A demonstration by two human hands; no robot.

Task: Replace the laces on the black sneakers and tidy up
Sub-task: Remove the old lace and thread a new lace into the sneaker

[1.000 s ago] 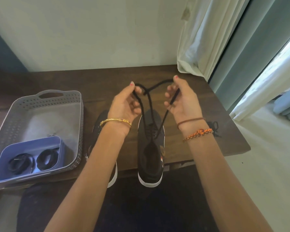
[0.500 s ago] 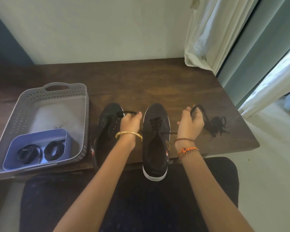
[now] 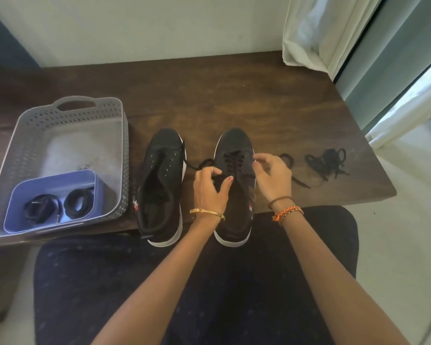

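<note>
Left grip (image 3: 209,185) curled pinching black lace (image 3: 232,160) over laced sneaker (image 3: 234,195), right grip (image 3: 271,175) pinching lace at eyelets

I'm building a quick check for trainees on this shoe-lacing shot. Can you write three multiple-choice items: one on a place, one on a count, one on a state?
1. Where does the loose pile of laces lie?
A. on the table, right of both sneakers
B. in the grey basket
C. on the floor

2. How many coiled laces sit in the blue tray?
A. one
B. two
C. four

3. Which sneaker has lace through its eyelets?
A. neither
B. the left sneaker
C. the right sneaker

Answers: 1 A, the pile rests on bare wood by the table's right end. 2 B, two coils side by side. 3 C, crossed lace shows there; the left one's eyelets are bare.
</note>
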